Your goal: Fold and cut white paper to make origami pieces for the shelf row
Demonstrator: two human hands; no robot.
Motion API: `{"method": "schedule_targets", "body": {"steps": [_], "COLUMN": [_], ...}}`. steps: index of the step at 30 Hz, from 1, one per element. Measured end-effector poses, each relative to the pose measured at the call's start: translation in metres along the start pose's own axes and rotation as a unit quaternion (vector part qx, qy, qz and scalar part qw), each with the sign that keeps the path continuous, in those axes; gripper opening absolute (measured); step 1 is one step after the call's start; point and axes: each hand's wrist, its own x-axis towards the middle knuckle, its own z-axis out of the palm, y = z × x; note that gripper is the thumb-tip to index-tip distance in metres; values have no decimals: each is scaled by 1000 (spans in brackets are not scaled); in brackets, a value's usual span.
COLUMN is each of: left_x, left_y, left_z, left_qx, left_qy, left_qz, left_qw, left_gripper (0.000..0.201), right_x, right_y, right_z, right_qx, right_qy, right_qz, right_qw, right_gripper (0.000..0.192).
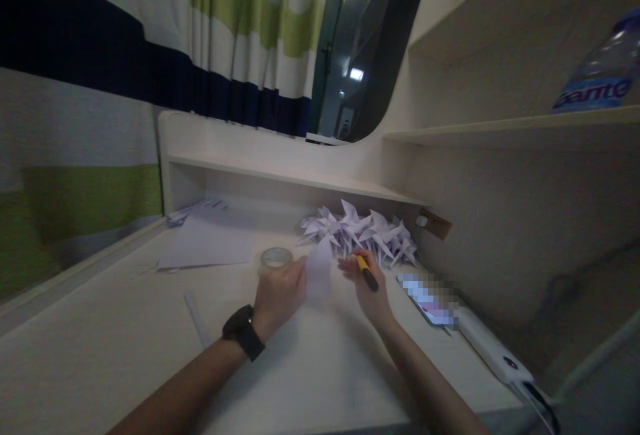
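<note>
My left hand (281, 291), with a dark watch on its wrist, is closed on the edge of a white piece of paper (319, 271) held upright over the desk. To its right, my right hand (369, 287) grips a slim yellow-and-black tool (367, 273); its tip is hidden, so I cannot tell whether it is a cutter or a pen. A gap separates this hand from the paper. Behind both hands lies a heap of folded white paper pinwheels (353, 228). A roll of tape (277, 258) rests just beyond my left hand.
White paper sheets (207, 238) lie at the back left of the desk (300, 381). A thin white strip (196, 318) is left of my wrist. On the right are a lit phone (425, 298) and a white power strip (493, 348). Shelves with a bottle (600, 75) rise above.
</note>
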Motion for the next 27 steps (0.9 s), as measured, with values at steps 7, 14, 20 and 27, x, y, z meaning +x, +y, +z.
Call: {"method": "schedule_targets", "body": {"steps": [7, 14, 20, 27], "left_x": [-1, 12, 13, 5], "left_y": [3, -2, -14, -10], "left_z": [1, -5, 8, 19], "left_qx": [-120, -464, -587, -655], "left_qy": [47, 37, 5, -148], "left_qz": [-7, -133, -202, -180], "left_qw": [992, 875, 784, 719], "left_gripper": [32, 36, 61, 62], "right_x": [5, 11, 9, 3], "right_y": [-17, 7, 12, 10], "right_z": [32, 21, 24, 26], "right_qx": [-51, 98, 224, 237], "right_qy": [94, 90, 121, 137], "right_qz": [46, 76, 130, 119], "right_qw": [993, 988, 958, 955], "right_gripper": [32, 34, 32, 31]}}
